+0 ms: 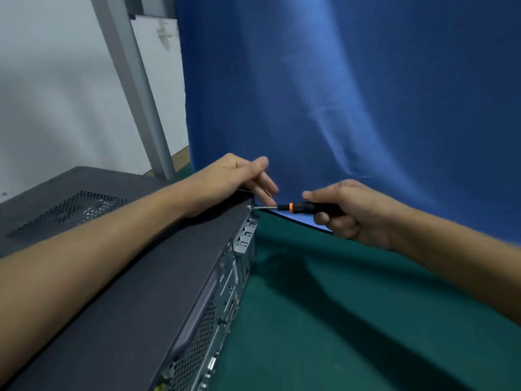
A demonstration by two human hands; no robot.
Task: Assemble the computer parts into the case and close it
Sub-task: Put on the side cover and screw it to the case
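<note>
At far rear corner of the case [127, 277], lid on, lying on green mat [338, 306], R hand [352, 210] was wrapped tight round screwdriver [298, 206] handle, tip at a screw [249, 206]. L hand [239, 176] rested on top, fingers straight, touching the shaft.

Your case [135, 277]: dark grey on top, w/ a patch of tiny punched dots. Its rear panel [239, 249]: silvery metal, more dot mesh lower down. Your screwdriver [307, 206]: black handle, orange band, shiny silver shaft. The mat [338, 306] is deep green, the backdrop [366, 94] blue w/ paler streaks. The post [132, 80] is grey, the wall [42, 94] white.
</note>
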